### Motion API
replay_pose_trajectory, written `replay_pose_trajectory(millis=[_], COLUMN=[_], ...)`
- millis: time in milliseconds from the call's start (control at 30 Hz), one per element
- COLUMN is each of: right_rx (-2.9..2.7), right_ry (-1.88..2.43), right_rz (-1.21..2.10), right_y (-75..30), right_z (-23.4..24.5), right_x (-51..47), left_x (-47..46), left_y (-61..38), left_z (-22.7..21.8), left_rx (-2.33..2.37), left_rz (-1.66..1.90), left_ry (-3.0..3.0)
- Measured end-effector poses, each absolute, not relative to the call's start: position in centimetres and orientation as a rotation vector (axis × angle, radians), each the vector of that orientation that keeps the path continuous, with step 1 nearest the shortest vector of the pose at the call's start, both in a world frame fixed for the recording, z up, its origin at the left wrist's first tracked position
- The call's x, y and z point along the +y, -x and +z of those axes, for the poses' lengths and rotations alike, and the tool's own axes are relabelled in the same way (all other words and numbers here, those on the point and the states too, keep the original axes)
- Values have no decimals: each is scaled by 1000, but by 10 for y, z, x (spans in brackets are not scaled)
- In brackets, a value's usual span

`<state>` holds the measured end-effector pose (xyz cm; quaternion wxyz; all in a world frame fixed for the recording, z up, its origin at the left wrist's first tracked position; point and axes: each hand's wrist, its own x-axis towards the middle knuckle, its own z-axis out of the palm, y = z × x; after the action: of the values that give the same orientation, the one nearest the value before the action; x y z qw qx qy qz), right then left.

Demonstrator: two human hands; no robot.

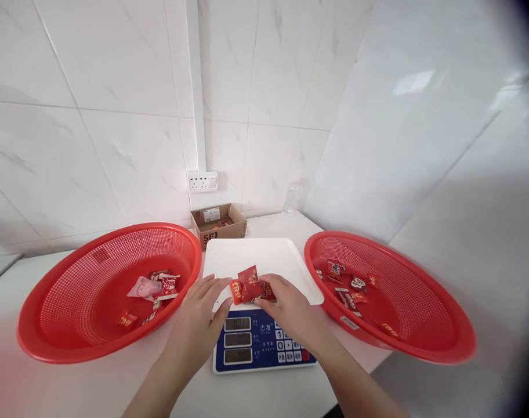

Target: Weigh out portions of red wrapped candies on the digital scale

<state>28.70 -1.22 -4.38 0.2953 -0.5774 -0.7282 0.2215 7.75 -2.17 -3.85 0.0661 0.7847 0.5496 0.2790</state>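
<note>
A small pile of red wrapped candies sits between my hands, over the white pan of a digital scale. My left hand is beside the pile, fingers stretched and thumb apart, fingertips at its left edge. The thumb and fingers of my right hand close around the pile's right side, partly hiding a darker packet. Below lies the scale's blue panel, with three displays and a keypad that my right hand partly covers. The display digits are too faint to read surely.
On the left stands a red plastic basket holding several wrapped candies. Another red basket with several candies is at the right. A cardboard box and a clear container stand behind, near the tiled wall and socket.
</note>
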Motion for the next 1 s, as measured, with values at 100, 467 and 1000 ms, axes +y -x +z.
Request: replay_pose_trajectory(millis=[100,467,1000], right_rx=[-1952,-1861,-1714], right_ry=[1531,1483,1488], right_rz=[544,590,586], right_y=[-285,-302,-318], right_z=[-52,-53,-60], right_x=[-7,-5,5], left_x=[-23,-22,-23], left_y=[-78,-78,-79], left_z=[-38,-37,-36], left_rx=[1649,1636,1635], left_rz=[845,863,815], left_ry=[-2404,-2431,-2421])
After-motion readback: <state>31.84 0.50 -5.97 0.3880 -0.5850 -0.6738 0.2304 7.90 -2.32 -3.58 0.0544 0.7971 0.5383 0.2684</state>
